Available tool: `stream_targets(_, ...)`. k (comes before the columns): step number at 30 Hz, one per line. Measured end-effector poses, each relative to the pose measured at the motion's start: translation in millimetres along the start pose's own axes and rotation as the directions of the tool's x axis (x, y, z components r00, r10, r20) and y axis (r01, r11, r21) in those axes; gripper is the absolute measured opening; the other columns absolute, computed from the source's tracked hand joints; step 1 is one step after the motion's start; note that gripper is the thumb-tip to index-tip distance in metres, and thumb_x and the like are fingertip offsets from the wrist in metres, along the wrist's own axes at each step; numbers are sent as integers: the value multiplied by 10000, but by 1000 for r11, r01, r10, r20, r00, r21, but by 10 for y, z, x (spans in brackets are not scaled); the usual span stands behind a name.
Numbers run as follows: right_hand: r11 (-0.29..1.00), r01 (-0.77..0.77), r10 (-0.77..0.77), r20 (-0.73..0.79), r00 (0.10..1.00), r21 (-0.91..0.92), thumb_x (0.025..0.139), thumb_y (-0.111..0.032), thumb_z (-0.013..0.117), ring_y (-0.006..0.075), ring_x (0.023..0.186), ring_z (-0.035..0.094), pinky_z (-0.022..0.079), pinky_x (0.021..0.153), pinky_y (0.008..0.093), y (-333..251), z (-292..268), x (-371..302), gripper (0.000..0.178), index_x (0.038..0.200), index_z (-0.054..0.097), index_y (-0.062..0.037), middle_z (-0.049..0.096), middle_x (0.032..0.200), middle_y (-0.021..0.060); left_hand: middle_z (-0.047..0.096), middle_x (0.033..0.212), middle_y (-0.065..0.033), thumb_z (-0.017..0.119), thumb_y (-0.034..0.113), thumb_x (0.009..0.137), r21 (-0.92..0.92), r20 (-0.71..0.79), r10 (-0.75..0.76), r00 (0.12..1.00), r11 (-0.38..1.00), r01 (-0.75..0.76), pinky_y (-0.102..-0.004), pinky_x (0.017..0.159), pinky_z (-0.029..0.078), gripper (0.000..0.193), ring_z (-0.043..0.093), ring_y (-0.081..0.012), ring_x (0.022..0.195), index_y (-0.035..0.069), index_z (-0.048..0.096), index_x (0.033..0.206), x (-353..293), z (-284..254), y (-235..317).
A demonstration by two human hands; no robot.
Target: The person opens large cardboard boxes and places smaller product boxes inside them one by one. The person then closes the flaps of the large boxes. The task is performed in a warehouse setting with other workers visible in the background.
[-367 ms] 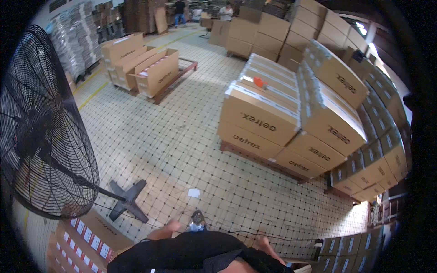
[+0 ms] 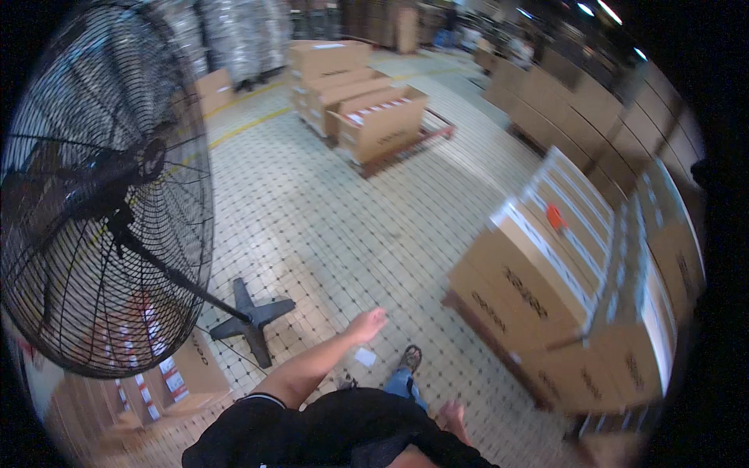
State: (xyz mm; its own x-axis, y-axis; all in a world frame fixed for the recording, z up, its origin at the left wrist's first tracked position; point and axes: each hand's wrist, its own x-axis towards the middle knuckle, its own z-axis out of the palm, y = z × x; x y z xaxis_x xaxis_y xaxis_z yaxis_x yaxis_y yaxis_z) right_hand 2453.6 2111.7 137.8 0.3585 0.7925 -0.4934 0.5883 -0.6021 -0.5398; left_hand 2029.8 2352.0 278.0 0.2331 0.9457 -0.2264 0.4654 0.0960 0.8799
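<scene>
My left hand (image 2: 368, 324) reaches forward over the tiled floor with nothing in it, its fingers loosely bent and slightly blurred. Just below it a small white sheet of paper (image 2: 364, 356) lies on the floor. My right hand (image 2: 452, 418) hangs low beside my body; it is partly hidden and blurred, and I see no object at it. My shoe (image 2: 411, 358) is stepping on the tiles between the hands. Left of my left arm stands the cross-shaped base (image 2: 251, 317) of a large black pedestal fan (image 2: 117, 187).
Stacked cartons (image 2: 523, 288) on a pallet fill the right, an orange tape dispenser (image 2: 555, 218) on top. Open cartons (image 2: 382, 129) sit on a red trolley (image 2: 437, 132) ahead. More cartons (image 2: 187, 382) stand behind the fan. Wrapped stacks (image 2: 242, 39) line the back.
My view has turned left, so the trolley and carton stack shift rightward. My left arm has swung forward into view. The fan appears nearer, and a foot has stepped ahead.
</scene>
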Motion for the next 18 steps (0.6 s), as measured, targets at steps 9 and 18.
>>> stream_targets(9, 863, 390, -212, 471, 856, -320, 953, -248, 490, 224, 615, 596, 471, 507, 378, -2026, -443, 2436, 237, 828, 591, -74, 610, 723, 73, 671, 1131, -194, 568, 307, 880, 428, -295, -873, 389, 243, 870, -410, 890, 531, 389, 647, -346, 1066, 9, 655, 1114, -1905, -66, -2394)
stream_targets(18, 930, 363, -345, 483, 805, 60, 953, -310, 464, 231, 584, 609, 463, 482, 364, -4757, -714, 5453, 288, 856, 606, -80, 635, 706, 80, 639, 1167, -243, 574, 360, 862, -685, -328, -903, -276, 26, 728, -437, 914, 508, 459, 624, -368, 1099, -5, 632, 1136, -1476, 1134, -1381)
